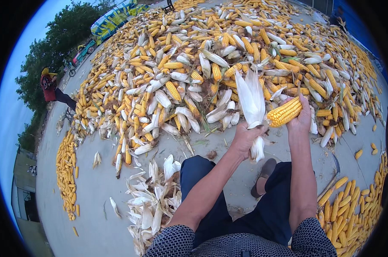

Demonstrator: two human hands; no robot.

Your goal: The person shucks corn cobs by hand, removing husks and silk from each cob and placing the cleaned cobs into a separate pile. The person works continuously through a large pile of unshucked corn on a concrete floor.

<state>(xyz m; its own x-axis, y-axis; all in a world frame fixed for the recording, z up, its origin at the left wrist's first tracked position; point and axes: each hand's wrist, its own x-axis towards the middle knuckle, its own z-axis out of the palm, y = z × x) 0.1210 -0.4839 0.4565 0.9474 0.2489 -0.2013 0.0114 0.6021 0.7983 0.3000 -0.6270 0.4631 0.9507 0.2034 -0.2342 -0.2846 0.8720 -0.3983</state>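
My left hand (247,138) grips a pale corn husk (251,99), its leaves spreading upward and a short end hanging below the fist. To its right, my right hand (299,115) holds a bare yellow ear of corn (284,112), tilted, with its cut end towards the husk. The ear and the husk look separate. Behind both hands rises a large heap of corn ears (173,90), some bare and some in husks. A thin pointed thing stands up by my right thumb; what it is I cannot tell.
Loose husks (152,205) lie left of my legs. Husked ears (344,208) are piled at the lower right, beside a sickle (328,184) on the concrete. Another row of bare ears (66,173) lies at left. A person (49,86) stands far left, near a parked cart (84,53).
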